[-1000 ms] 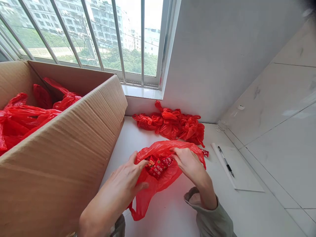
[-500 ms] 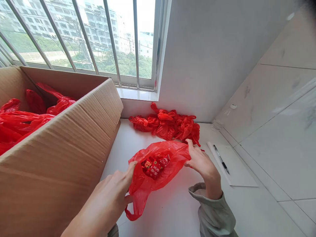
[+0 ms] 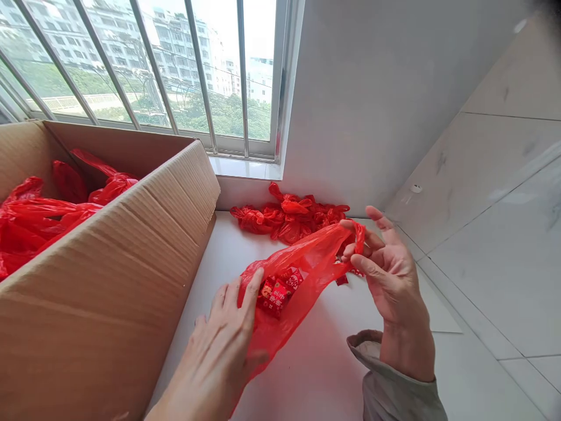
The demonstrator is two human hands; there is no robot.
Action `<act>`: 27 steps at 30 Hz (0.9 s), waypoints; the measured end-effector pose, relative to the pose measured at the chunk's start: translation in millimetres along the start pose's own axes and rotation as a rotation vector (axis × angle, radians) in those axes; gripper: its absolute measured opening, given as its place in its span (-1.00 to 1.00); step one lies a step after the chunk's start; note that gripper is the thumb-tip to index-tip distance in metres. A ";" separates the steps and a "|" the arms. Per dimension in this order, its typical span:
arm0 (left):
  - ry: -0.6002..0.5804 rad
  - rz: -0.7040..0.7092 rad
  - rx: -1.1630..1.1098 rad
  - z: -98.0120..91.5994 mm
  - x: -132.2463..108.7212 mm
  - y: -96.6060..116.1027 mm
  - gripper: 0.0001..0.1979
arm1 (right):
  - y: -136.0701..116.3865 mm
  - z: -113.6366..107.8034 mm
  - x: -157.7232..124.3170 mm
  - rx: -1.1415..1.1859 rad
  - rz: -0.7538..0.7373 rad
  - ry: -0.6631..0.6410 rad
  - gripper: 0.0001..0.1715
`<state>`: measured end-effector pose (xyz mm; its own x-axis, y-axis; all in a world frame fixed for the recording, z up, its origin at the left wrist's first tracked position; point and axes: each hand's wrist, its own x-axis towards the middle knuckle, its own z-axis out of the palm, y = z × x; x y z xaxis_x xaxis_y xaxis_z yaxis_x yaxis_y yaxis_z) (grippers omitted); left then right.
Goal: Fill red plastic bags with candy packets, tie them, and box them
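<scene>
A thin red plastic bag stretches between my hands, its mouth facing up. Small red printed packets with white lettering lie inside it. My right hand has one bag handle looped over its fingers and holds that corner raised. At the bag's left side, my left hand rests against the plastic with fingers stretched out and the thumb apart, slightly blurred. A few red packets show on the table just under the raised corner, partly hidden by the bag and right hand.
At left stands a large cardboard box holding several red bags. Knotted red bags are heaped against the wall. White paper lies at right, partly behind my right arm. A barred window is behind the box.
My right hand has moved up and right, pulling the bag's corner and handle with it. My left hand has shifted slightly right and its fingers have straightened. The pen is now hidden.
</scene>
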<state>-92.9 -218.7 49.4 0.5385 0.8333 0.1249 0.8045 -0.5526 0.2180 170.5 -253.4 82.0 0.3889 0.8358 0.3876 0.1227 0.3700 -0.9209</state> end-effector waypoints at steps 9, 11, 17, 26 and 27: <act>-0.276 0.029 0.023 -6.2 29.6 -14.8 -0.64 | -12.9 2.1 -8.3 -0.224 -0.305 0.171 -0.15; -0.217 0.001 -0.047 -17.4 35.4 -23.6 -0.71 | -16.5 -5.4 -8.8 -0.279 -0.359 0.274 -0.24; 0.109 -0.116 -1.045 -46.6 45.5 -5.2 -0.78 | -31.1 -24.1 -21.3 -0.320 -0.431 0.531 -0.51; 0.765 -0.306 -1.213 -48.8 49.4 20.3 -0.86 | -31.2 -26.7 -22.0 -0.372 -0.409 0.505 -0.58; 0.791 -0.289 -1.153 -47.5 49.6 19.5 -0.86 | -28.9 -24.0 -19.1 -0.378 -0.409 0.491 -0.60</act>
<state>-62.4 -187.4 105.8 -0.1938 0.9144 0.3553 0.0029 -0.3617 0.9323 181.4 -289.8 100.3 0.5973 0.3504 0.7214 0.6168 0.3742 -0.6924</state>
